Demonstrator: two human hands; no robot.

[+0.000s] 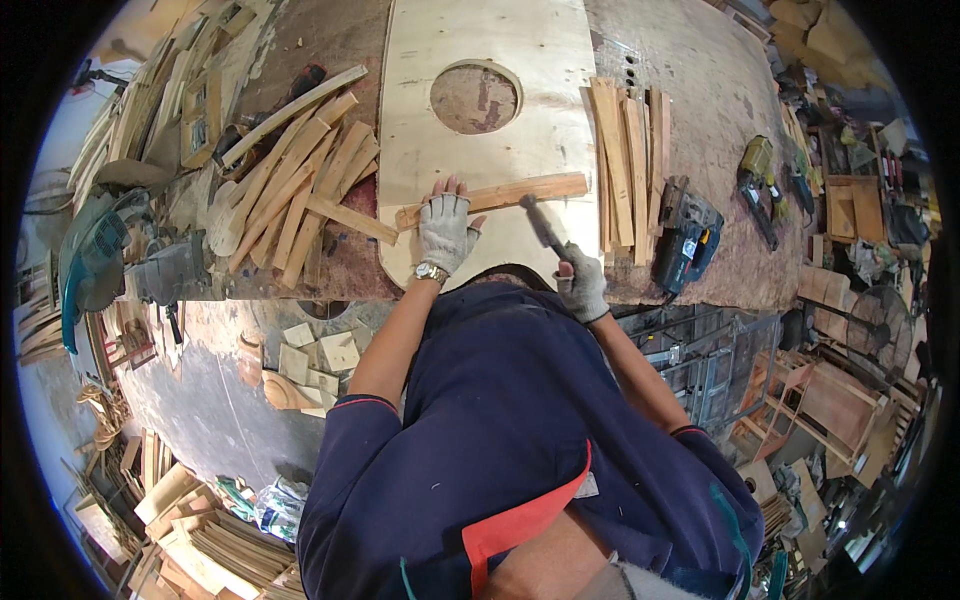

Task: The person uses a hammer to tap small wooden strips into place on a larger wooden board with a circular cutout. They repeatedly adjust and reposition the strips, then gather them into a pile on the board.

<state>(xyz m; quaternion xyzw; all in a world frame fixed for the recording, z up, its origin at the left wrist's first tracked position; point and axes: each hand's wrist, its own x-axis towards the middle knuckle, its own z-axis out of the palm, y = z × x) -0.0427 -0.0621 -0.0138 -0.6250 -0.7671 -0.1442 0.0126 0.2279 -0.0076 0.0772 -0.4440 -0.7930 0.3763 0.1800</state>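
My left hand (447,234), in a pale fingerless glove with a watch at the wrist, lies across a narrow wooden strip (530,189). Its fingers reach over the strip's far edge and the thumb is by the near edge. The strip lies crosswise on a pale plywood panel (545,90) with a round cutout beyond the strip. In my right hand (583,283), also gloved, a dark hammer (543,230) is gripped by its handle. The hammer's head is close to the strip's near edge; whether it touches cannot be told.
Loose wooden strips (300,185) are piled to the left, one end overlapping the panel's edge. More strips (628,165) lie to the right, beside a cordless power tool (688,240) and a yellow-black tool (760,185). A teal-guarded saw (95,250) stands far left. Wood offcuts (318,360) lie below.
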